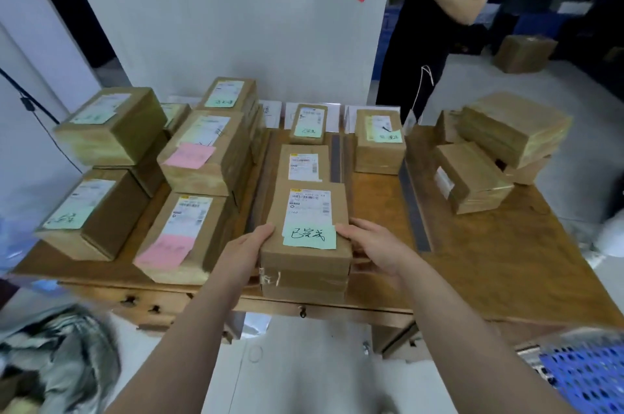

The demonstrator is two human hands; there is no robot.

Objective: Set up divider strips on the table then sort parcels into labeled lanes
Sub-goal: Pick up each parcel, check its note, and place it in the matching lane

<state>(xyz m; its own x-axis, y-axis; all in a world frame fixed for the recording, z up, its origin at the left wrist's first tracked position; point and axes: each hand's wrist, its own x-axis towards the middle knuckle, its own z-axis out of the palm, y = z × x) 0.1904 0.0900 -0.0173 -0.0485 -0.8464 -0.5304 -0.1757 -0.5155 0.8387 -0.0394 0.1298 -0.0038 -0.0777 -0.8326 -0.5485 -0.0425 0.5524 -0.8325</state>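
A worker's left hand (251, 246) and right hand (369, 249) are gripping a green-tagged parcel (309, 211) by its two sides, fingers curled round its edges. The parcel is sitting atop a short stack (304, 282) at the wooden table's (489, 261) near edge. Dark divider strips (414, 214) are running front to back across the table, with other parcels (202, 146) lying on its left half. A person in black (439, 25) is standing beyond the table's far right corner.

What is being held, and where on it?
The green-noted parcel, at its near end: left hand on its left side, right hand on its right.
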